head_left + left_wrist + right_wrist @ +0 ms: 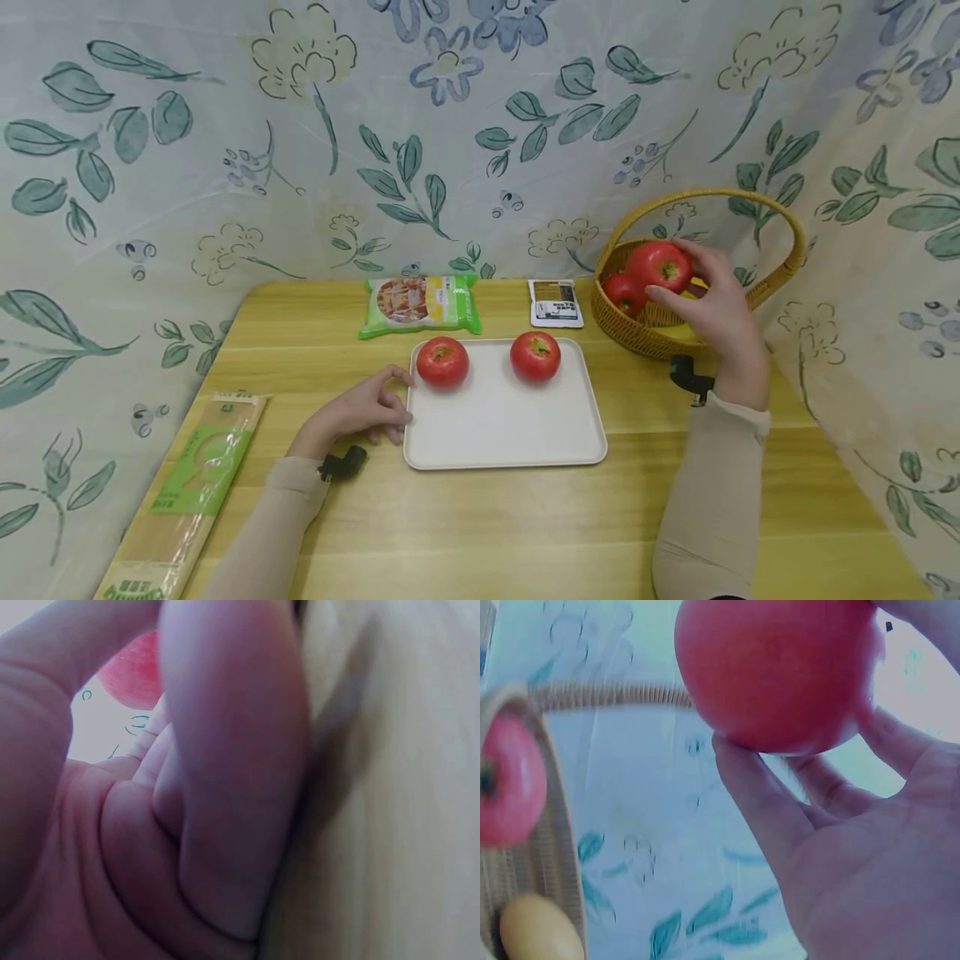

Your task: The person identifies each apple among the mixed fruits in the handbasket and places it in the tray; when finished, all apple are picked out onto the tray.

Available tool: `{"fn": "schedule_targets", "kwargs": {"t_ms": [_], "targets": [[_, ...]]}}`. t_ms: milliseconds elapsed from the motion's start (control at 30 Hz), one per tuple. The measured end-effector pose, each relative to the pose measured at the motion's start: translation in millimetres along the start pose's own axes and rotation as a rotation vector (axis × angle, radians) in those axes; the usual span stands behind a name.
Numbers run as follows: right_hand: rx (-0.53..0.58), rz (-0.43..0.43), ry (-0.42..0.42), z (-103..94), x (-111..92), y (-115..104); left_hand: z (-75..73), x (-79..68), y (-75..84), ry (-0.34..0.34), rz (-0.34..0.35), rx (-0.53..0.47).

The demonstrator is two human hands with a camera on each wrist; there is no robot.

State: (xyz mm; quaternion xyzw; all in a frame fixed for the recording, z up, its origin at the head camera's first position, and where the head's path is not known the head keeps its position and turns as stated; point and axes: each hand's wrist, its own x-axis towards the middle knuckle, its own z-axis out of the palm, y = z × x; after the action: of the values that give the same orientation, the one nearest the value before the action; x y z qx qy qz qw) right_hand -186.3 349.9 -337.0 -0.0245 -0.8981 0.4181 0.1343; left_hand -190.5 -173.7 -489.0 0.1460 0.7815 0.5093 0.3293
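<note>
A person's right hand (712, 304) is clamping a glossy round red apple (657, 267) with a yellowish-green dimple, holding it over a golden woven basket (637, 335), left hand (362, 408) touching a white rectangular tray (504, 425), thumb and forefinger standing apart

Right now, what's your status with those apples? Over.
Right hand grips one apple at basket. Left hand at left edge of tray. Two apples on tray. Basket handle close, possibly obstructing.

Apples (658, 265): red
Tray (504, 433): plain white
Basket (632, 332): golden-tan weave
Cloth (450, 187): green leaves, blue flowers on white
Sleeves (712, 492): beige
</note>
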Motion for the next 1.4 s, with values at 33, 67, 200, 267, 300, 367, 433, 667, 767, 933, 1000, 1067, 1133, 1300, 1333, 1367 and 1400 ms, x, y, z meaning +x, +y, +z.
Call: {"fn": "schedule_targets", "kwargs": {"t_ms": [33,67,200,267,300,367,433,667,767,933,1000,1067,1133,1300,1333,1367,1400], "targets": [[0.012,-0.026,-0.018,3.3,-1,-5,0.0,0.0,0.0,0.000,0.003,0.001],[0.028,-0.053,-0.044,7.5,-2,-10,0.0,-0.1,0.0,-0.001,0.003,0.002],[0.085,-0.145,-0.140,26.8,-3,-28,0.1,-0.9,0.1,0.000,0.005,0.007],[0.105,-0.177,-0.179,36.2,-4,-35,0.4,-1.1,-0.2,0.002,0.003,0.009],[0.112,-0.198,-0.197,40.7,-4,-38,0.7,-1.2,-0.4,0.002,0.005,0.012],[0.127,-0.235,-0.236,50.0,-4,-44,0.7,-1.2,-0.6,0.002,0.004,0.015],[0.156,-0.263,-0.293,59.8,-5,-48,0.9,-1.2,-0.9,0.004,0.004,0.017],[0.201,-0.312,-0.506,93.0,-9,-60,0.8,-0.7,-0.6,0.002,-0.006,0.005],[0.222,-0.330,-0.612,106.5,-12,-66,0.4,-0.7,-0.8,0.000,-0.006,-0.002],[0.224,-0.377,-0.829,137.8,-21,-75,0.1,-0.9,-1.4,0.002,-0.004,0.001],[0.206,-0.400,-0.917,151.3,-26,-78,0.2,-0.9,-1.0,0.005,-0.003,0.011],[0.182,-0.415,-0.991,163.5,-30,-80,0.6,-0.9,-0.4,0.009,-0.003,0.018],[0.148,-0.421,-1.058,174.0,-34,-82,0.8,-0.5,-0.4,0.012,-0.001,0.027],[0.079,-0.428,-1.202,197.0,-41,-80,0.9,0.1,-1.6,0.008,0.009,0.027],[0.070,-0.427,-1.220,201.2,-41,-78,0.9,0.1,-1.8,0.005,0.011,0.023],[0.059,-0.424,-1.232,204.8,-42,-77,0.8,0.0,-2.0,0.003,0.013,0.020],[0.044,-0.421,-1.239,208.2,-42,-75,0.7,-0.2,-2.3,0.002,0.014,0.017]]}}
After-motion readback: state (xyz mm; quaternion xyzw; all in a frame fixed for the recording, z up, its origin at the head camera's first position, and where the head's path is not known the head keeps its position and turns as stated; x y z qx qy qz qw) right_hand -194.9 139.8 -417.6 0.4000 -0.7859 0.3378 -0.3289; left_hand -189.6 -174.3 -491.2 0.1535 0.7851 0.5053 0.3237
